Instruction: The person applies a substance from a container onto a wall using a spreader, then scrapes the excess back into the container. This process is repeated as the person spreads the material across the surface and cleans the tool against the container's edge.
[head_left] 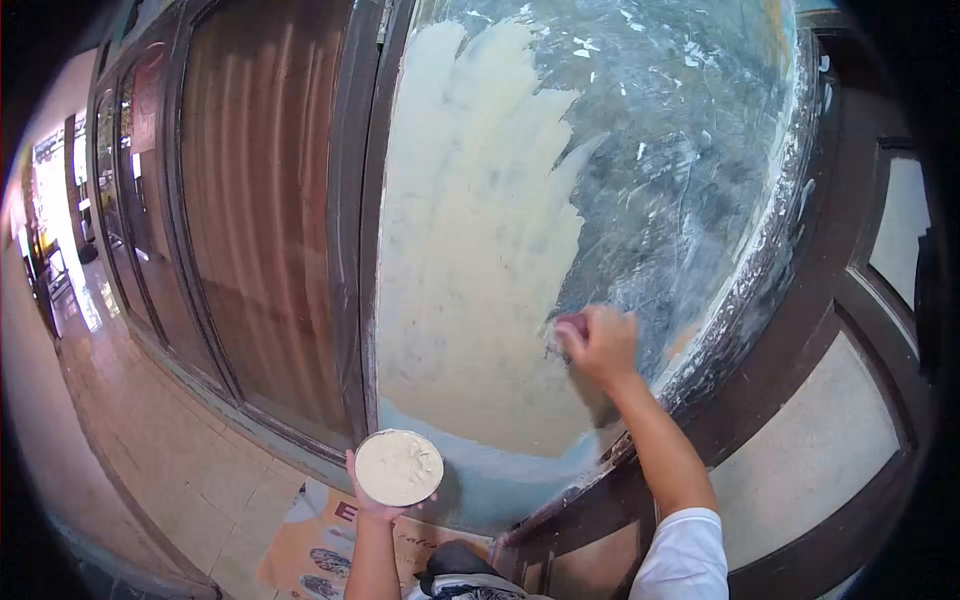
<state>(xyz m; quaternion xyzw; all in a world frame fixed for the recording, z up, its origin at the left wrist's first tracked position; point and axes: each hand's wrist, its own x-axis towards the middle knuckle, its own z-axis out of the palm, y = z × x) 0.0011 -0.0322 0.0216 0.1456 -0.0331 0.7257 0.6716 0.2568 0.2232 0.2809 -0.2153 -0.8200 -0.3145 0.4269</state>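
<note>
My left hand (pixel 372 507) is wrapped around the side and underside of a round bowl (pixel 362 482) filled with cream-coloured putty (pixel 400 466). The putty's surface is dented on its right side. Up against the wall, my right hand (pixel 608 345) is closed on a small reddish spreader (pixel 571 326); most of it is hidden by the fingers. That hand is at the border between the cream putty coat (pixel 480 250) on the left and the bare grey-blue wall (pixel 670 200) on the right.
A dark wooden frame (pixel 352 210) with curtained glass (pixel 262 200) borders the wall on the left. To the right stands a dark panelled door (pixel 745 480) beside a rough, flaking wall edge (pixel 745 300). A printed mat (pixel 290 555) lies on the tiled floor (pixel 190 470) below.
</note>
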